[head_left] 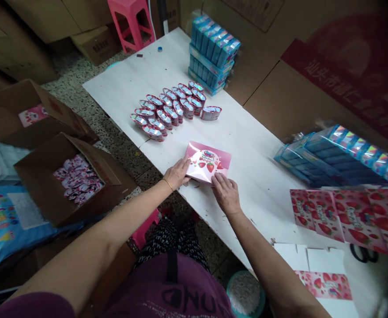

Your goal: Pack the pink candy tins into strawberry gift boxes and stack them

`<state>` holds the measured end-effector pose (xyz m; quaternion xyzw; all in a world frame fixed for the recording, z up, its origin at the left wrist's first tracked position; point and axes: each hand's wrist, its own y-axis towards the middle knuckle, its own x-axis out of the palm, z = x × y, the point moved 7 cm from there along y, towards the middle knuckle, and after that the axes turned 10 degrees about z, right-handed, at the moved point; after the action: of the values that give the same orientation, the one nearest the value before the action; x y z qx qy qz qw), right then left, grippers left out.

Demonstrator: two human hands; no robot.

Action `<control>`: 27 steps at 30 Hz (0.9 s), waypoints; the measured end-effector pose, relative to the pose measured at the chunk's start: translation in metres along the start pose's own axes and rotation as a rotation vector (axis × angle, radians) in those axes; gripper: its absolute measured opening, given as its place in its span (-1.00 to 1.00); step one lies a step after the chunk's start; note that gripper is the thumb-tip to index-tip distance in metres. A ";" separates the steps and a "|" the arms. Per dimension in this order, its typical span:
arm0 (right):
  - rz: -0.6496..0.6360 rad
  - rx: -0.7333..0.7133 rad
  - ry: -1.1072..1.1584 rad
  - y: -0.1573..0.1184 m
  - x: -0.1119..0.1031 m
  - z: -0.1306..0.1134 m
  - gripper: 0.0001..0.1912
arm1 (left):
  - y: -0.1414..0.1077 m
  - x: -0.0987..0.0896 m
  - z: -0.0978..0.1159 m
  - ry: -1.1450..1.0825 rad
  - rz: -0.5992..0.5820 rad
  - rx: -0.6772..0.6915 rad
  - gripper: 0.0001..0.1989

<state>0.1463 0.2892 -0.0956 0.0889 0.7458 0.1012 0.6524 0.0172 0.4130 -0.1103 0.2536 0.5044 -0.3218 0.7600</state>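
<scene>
A flat pink box [203, 164] printed with strawberries lies near the front edge of the white table. My left hand [178, 172] grips its left end, fingers on top and thumb low at the side. At the near right corner, my right hand [226, 193] holds the box with bent fingers over its edge; that thumb is hidden. Behind the box stand rows of small pouches [163, 117] with shiny silvery oval tops and reddish sides. One single pouch [211, 113] stands apart on their right.
Wrapped blue boxes [210, 53] are stacked at the back, with more blue packs [339, 150] on the right. Strawberry-print cartons [344, 216], a partly unfolded carton [324, 285] and black scissors [362, 254] lie right. An open cardboard box [44, 187] of wrapped packets stands left.
</scene>
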 end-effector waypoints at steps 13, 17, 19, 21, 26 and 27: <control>-0.044 0.099 -0.086 0.025 0.010 -0.001 -0.40 | 0.011 0.003 0.015 0.157 -0.067 0.001 -0.23; 0.000 0.158 -0.065 0.013 0.018 -0.003 -0.45 | 0.003 0.007 0.016 0.143 -0.009 -0.009 -0.27; -0.005 0.168 -0.059 0.009 0.023 -0.007 -0.46 | -0.001 0.008 0.016 0.164 0.025 -0.054 -0.29; -0.036 0.150 -0.036 0.010 0.026 -0.010 -0.44 | -0.003 0.009 0.018 0.171 0.029 -0.076 -0.28; -0.178 0.139 0.062 0.018 0.022 -0.010 -0.33 | 0.000 0.006 0.008 -0.119 -0.057 -0.091 -0.22; -0.202 0.160 0.093 0.015 0.019 -0.009 -0.34 | 0.001 0.005 -0.001 -0.216 -0.062 -0.159 -0.24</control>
<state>0.1350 0.3086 -0.1090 0.0605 0.7863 -0.0208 0.6146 0.0188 0.4126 -0.1154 0.1407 0.4510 -0.3296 0.8174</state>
